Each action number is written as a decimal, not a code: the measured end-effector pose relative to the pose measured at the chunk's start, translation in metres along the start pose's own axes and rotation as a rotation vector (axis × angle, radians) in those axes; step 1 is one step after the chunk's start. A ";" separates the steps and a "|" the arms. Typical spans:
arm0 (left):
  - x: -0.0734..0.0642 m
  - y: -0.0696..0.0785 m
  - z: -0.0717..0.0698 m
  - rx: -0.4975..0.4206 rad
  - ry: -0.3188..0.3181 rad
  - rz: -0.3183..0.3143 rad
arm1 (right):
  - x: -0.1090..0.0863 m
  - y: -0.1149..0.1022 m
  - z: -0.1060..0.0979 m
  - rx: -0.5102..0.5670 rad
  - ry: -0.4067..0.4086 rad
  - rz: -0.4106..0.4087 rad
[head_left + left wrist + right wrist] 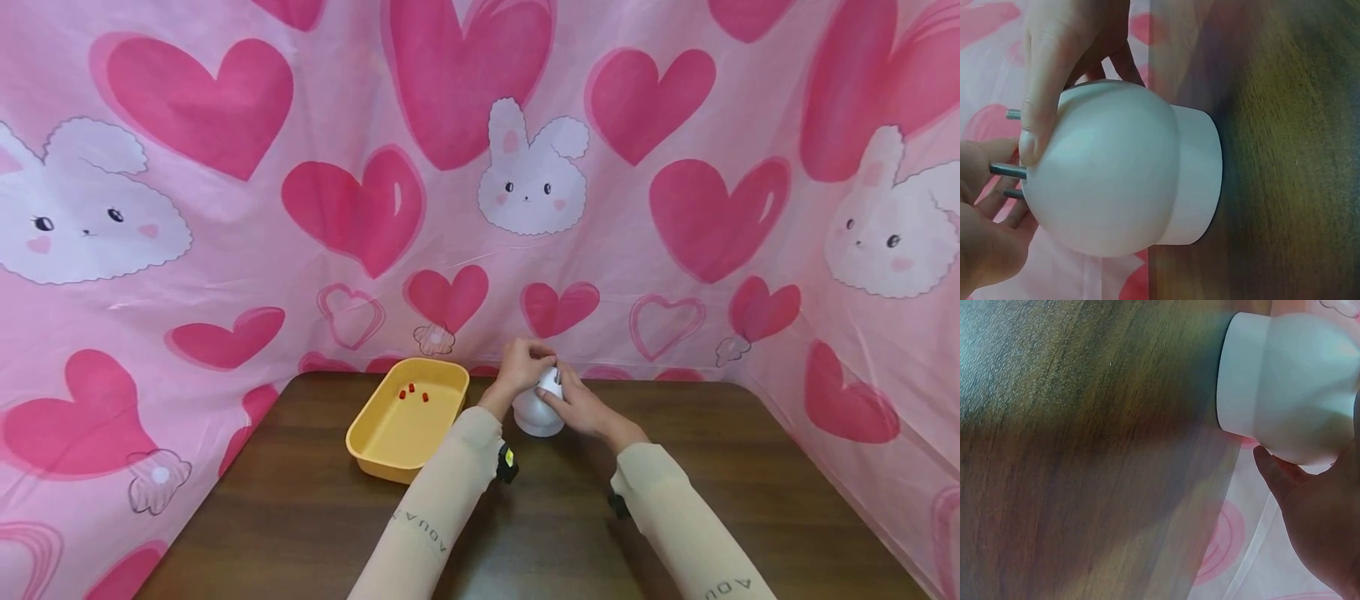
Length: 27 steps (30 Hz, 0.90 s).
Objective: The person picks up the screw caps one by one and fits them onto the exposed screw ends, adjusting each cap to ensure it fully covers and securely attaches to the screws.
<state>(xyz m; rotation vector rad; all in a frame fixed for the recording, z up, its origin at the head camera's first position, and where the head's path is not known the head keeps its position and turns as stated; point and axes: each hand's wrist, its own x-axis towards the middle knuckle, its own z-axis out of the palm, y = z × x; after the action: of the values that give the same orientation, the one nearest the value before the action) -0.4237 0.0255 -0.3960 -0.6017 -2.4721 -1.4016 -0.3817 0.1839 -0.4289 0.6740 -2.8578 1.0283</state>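
Note:
A rounded white body (1110, 175) on a narrower round base stands upright on the table, in front of the pink cloth. Several metal posts (1009, 170) rise from its top, one of them threaded. My right hand (585, 408) grips the body from its right side, the thumb laid over its upper front. Its fingers wrap the far side and are partly hidden. My left hand (522, 364) is bent over the top, fingers curled beside the posts and close to the right thumb. I cannot tell whether those left fingertips pinch anything.
A yellow tray (397, 433) stands to the left of the white body, close to my left forearm. Three small red pieces (412, 388) lie inside it. The brown wooden table (750, 500) meets pink cloth (450, 233) with hearts and rabbits behind and at the sides.

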 end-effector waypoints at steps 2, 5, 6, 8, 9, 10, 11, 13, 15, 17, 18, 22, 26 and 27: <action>0.000 0.000 0.000 0.011 0.004 0.014 | 0.000 0.000 0.000 0.001 0.001 0.001; 0.000 -0.001 0.000 0.013 0.002 0.020 | 0.000 -0.001 0.000 0.007 0.000 0.005; 0.000 -0.001 0.000 0.008 -0.002 0.016 | 0.000 -0.001 0.000 0.009 -0.001 0.005; 0.000 -0.001 -0.001 -0.007 -0.012 0.000 | -0.001 -0.001 0.000 0.008 -0.004 0.008; 0.000 0.000 -0.001 -0.018 -0.017 -0.015 | -0.001 -0.001 0.000 0.007 -0.004 0.010; 0.000 -0.001 -0.001 -0.025 -0.021 -0.023 | -0.001 -0.001 0.000 0.006 -0.005 0.011; 0.000 0.000 -0.001 -0.029 -0.022 -0.030 | -0.001 0.000 0.001 0.005 -0.005 0.011; -0.001 0.000 -0.002 -0.035 -0.020 -0.039 | -0.001 -0.001 0.001 0.008 -0.003 0.014; 0.000 0.001 -0.002 -0.037 -0.017 -0.045 | 0.000 -0.002 0.001 0.015 -0.001 0.016; -0.001 0.002 -0.003 -0.038 -0.018 -0.048 | 0.000 -0.002 0.001 0.020 0.002 0.016; -0.001 0.002 -0.004 -0.038 -0.022 -0.054 | 0.000 -0.003 0.001 0.022 0.002 0.019; -0.003 0.003 -0.008 -0.059 -0.044 -0.084 | -0.001 -0.002 0.001 0.016 0.003 0.031; -0.006 0.003 -0.014 -0.089 -0.055 -0.118 | -0.001 -0.001 0.002 0.013 0.008 0.034; -0.007 0.002 -0.016 -0.093 -0.057 -0.128 | -0.001 -0.001 0.002 0.013 0.010 0.033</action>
<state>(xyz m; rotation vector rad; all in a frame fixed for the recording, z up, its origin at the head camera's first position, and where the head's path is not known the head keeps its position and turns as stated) -0.4165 0.0113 -0.3891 -0.5167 -2.5411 -1.5756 -0.3802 0.1824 -0.4302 0.6228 -2.8652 1.0522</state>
